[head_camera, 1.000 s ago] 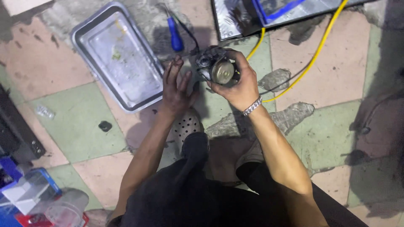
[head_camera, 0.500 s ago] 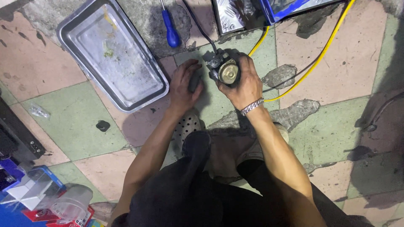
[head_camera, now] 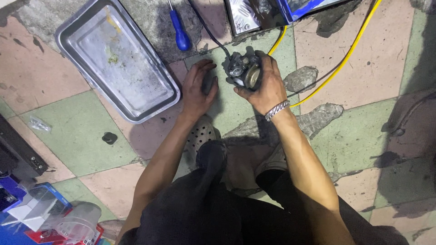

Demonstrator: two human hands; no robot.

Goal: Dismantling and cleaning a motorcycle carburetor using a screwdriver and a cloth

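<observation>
R hand [head_camera: 268, 88] has its grip wrapped round a small grey metal carburetor [head_camera: 243, 72], fingers over the top and thumb under, holding it just above the tiled floor [head_camera: 68, 145]. Brass-coloured round face points toward the wearer, probably tilted that way so it can be looked over. A black cable [head_camera: 206, 27] runs from the carb up and away, so the part likely stays tethered and can't go far.

L hand [head_camera: 197, 88] sits just left of the carb, palm down on the floor. Fingers curl over a small dark item; can't tell what it is, or if the grip is really closed on it.

Further left of the carb: metal tray [head_camera: 150, 106], shallow, w/ a bit of green debris, near enough to take loose bits. Blue-handled screwdriver [head_camera: 180, 34] lies up-left of the carb, within reach. Yellow cable [head_camera: 336, 66] passes right of it. A perforated sandal [head_camera: 200, 136] sits below it.
</observation>
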